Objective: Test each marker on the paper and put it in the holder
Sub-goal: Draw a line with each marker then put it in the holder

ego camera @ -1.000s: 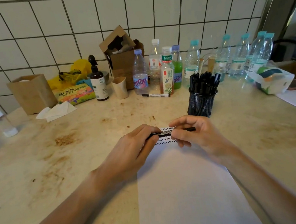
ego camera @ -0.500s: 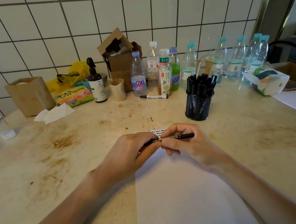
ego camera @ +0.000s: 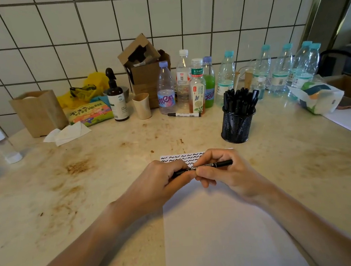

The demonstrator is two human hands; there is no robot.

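A thin black marker [ego camera: 216,164] lies level between both hands, over the top of a white paper [ego camera: 218,231] that carries rows of black squiggles [ego camera: 179,157]. My left hand [ego camera: 160,181] is closed around the marker's left end, which is hidden in the fingers. My right hand [ego camera: 223,171] pinches its barrel, and the right end sticks out past the fingers. The black mesh holder [ego camera: 237,124] stands behind and to the right, filled with several black markers. A white marker with a black cap [ego camera: 184,115] lies by the bottles.
A row of plastic bottles [ego camera: 195,85] lines the tiled wall, with a cardboard box [ego camera: 145,71], a dark pump bottle [ego camera: 116,95], a beige cup [ego camera: 142,106] and a wooden box [ego camera: 38,112]. Tissues [ego camera: 67,133] lie at the left, a wipes pack [ego camera: 317,97] at the right. The tabletop [ego camera: 89,184] is stained.
Both hands stay on the marker, and they have closed together until their fingers touch. More of the squiggled top of the paper shows behind them.
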